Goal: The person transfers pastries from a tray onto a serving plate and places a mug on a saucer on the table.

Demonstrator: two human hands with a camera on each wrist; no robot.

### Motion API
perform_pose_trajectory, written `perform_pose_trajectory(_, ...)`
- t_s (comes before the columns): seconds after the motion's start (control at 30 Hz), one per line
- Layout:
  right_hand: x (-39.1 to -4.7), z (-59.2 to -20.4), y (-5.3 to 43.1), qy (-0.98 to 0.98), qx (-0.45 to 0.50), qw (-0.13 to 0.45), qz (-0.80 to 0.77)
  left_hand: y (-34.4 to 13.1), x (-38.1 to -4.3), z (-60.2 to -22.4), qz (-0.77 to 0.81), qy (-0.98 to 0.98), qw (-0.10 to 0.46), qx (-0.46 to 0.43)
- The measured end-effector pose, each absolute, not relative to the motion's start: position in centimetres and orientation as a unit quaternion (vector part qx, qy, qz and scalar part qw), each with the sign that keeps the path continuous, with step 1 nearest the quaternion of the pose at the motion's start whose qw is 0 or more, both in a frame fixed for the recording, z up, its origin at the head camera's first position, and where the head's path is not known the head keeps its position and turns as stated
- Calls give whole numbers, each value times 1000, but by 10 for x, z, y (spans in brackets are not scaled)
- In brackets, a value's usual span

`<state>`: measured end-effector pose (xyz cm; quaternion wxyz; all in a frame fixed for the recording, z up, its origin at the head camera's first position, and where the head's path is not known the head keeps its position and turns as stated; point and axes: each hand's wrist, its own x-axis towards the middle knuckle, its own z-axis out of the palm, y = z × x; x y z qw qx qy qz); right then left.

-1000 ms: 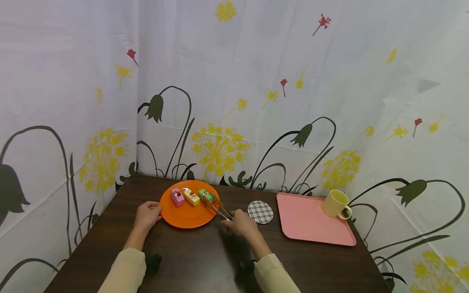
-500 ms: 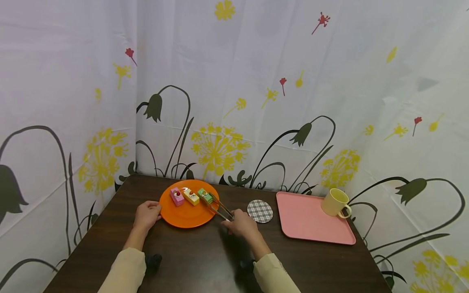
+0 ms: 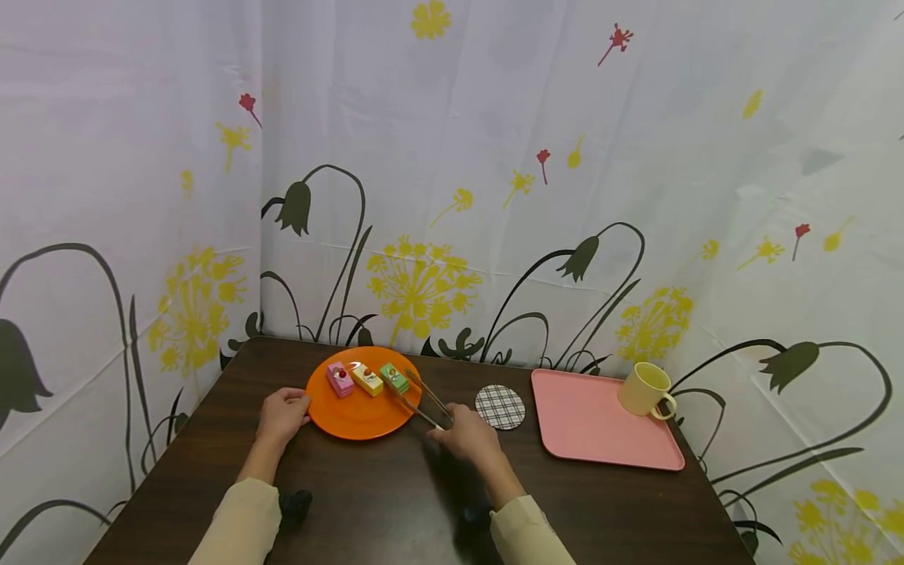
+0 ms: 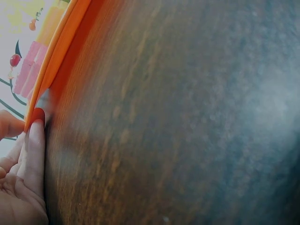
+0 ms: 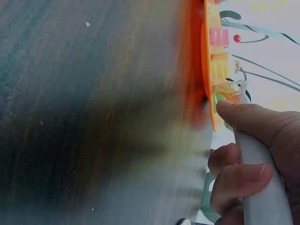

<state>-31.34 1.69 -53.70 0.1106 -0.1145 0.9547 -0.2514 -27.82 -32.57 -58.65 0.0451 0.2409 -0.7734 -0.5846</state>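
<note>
An orange plate [image 3: 363, 420] carries a pink toy cake [image 3: 340, 382], a yellow one [image 3: 367, 382] and a green toy cake [image 3: 394, 379] in a row. My left hand [image 3: 282, 416] pinches the plate's left rim, thumb above and fingers beneath, as the left wrist view shows with the plate edge [image 4: 65, 42]. In my right hand [image 3: 466, 433] are metal tongs [image 3: 429, 393], their grey handle [image 5: 267, 206] gripped in the right wrist view. The tongs' arms are spread, one tip on each side of the green cake. Whether they touch it, I cannot tell.
Right of the tongs lies a round checked coaster [image 3: 501, 407]. Farther right is a pink tray [image 3: 600, 424] with a yellow mug [image 3: 644, 390] at its back right corner. A patterned curtain [image 3: 438, 196] rises behind the dark wooden table [image 3: 381, 494].
The tongs' arms have spread wider around the green cake. Both hands stay in about the same place, and the cakes and plate have not visibly moved.
</note>
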Motion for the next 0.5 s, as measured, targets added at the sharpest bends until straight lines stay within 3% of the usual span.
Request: perform_pose_trajectory(0.5, -303, -537, 23, 937, -132, 84, -314, -328, -280, -590, -583, -775, 47, 240)
